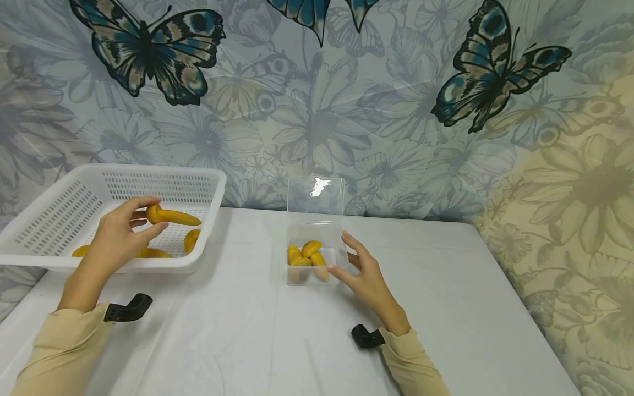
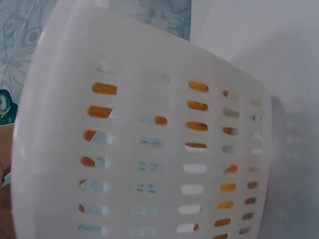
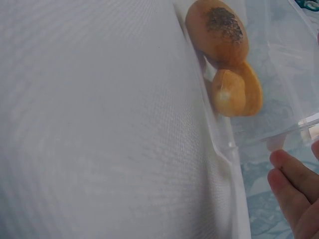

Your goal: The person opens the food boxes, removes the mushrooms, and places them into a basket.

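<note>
In the head view my left hand (image 1: 116, 234) pinches a long yellow piece (image 1: 173, 215) by its thick rounded end, above the white perforated basket (image 1: 210, 220). Its thin end points right. Several yellow pieces (image 1: 191, 241) lie in that basket. My right hand (image 1: 369, 275) touches the right side of a clear plastic box (image 1: 338, 254), its fingers fairly straight. Several yellow pieces (image 1: 311, 248) are inside the box; through its wall in the right wrist view, one rounded piece (image 3: 209, 30) bears a dark speckled patch. The basket wall (image 2: 55, 149) hides most of the left hand in the left wrist view.
The box's clear lid (image 1: 307, 198) stands raised at the back. A white cloth (image 1: 238, 330) covers the table, its right edge running down toward the front. Behind the table hangs a butterfly and flower patterned backdrop (image 1: 317, 126).
</note>
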`<action>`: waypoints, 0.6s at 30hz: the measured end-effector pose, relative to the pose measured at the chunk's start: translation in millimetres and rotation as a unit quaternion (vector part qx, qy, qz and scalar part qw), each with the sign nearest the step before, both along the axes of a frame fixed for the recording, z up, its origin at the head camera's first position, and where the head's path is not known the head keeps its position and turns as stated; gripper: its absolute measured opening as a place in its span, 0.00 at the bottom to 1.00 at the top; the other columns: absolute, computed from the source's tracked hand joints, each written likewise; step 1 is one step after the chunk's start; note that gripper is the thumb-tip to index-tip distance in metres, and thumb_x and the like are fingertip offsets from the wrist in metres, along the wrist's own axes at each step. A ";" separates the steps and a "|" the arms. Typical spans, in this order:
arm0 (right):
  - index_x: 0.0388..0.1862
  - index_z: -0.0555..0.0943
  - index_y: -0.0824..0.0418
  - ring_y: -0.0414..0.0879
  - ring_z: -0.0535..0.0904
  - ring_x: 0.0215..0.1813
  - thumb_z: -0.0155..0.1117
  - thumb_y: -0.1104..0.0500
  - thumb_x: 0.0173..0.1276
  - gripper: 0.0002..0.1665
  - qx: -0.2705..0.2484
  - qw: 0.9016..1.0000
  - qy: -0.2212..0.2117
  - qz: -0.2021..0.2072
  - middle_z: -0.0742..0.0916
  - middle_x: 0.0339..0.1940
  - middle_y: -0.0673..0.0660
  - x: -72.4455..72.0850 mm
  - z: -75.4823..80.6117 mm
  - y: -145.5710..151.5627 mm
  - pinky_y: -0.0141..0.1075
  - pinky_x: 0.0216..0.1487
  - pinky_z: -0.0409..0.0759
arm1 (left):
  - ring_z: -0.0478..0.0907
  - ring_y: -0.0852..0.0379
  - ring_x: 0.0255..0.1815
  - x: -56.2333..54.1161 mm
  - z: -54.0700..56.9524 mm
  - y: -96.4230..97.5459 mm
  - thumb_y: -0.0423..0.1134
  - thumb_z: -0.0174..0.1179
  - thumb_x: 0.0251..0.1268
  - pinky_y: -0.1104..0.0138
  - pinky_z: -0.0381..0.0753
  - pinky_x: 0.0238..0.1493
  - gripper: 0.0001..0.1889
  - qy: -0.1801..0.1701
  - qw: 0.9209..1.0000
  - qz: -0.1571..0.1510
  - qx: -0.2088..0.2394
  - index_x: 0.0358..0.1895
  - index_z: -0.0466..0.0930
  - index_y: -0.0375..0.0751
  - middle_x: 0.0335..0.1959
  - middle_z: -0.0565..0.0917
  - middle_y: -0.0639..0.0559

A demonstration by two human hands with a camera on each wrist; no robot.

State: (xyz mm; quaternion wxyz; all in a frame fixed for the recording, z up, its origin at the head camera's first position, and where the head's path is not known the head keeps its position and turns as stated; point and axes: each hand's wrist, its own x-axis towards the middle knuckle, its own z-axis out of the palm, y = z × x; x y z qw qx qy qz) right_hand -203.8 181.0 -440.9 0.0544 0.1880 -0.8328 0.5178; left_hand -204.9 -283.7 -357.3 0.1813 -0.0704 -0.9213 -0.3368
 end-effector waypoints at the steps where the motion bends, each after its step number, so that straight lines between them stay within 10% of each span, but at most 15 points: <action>1: 0.77 0.61 0.57 0.65 0.73 0.69 0.72 0.59 0.64 0.46 -0.002 1.000 -0.001 0.000 0.63 0.80 0.57 0.0 -0.1 0.0 0.51 0.67 0.75 | 0.73 0.75 0.45 -0.4 -0.8 -1.0 0.35 0.68 0.62 0.94 0.65 0.41 0.25 0.000 1.000 -0.003 0.001 0.62 0.74 0.33 0.56 0.80 0.34; 7: 0.77 0.61 0.60 0.66 0.73 0.69 0.73 0.60 0.63 0.46 -0.006 1.000 0.007 0.000 0.63 0.80 0.59 0.9 0.1 0.5 0.51 0.68 0.74 | 0.78 0.34 0.53 -4.3 -6.7 -7.1 0.34 0.66 0.64 0.89 0.74 0.42 0.26 -0.031 0.999 -0.009 -0.004 0.63 0.72 0.31 0.57 0.78 0.31; 13: 0.76 0.61 0.61 0.67 0.73 0.68 0.73 0.62 0.62 0.46 -0.003 1.000 0.025 0.002 0.63 0.79 0.63 0.1 -1.3 1.0 0.52 0.67 0.74 | 0.76 0.29 0.55 -7.7 -11.0 -11.1 0.32 0.63 0.65 0.44 0.77 0.54 0.25 -0.052 0.998 -0.008 -0.021 0.65 0.71 0.31 0.56 0.77 0.29; 18: 0.76 0.61 0.61 0.66 0.73 0.68 0.73 0.61 0.62 0.46 -0.002 1.000 0.025 0.002 0.63 0.80 0.61 -0.5 -2.2 1.0 0.50 0.68 0.74 | 0.74 0.29 0.54 -9.9 -12.8 -11.9 0.27 0.61 0.63 0.38 0.76 0.54 0.25 -0.054 0.998 -0.002 -0.034 0.64 0.70 0.28 0.54 0.76 0.27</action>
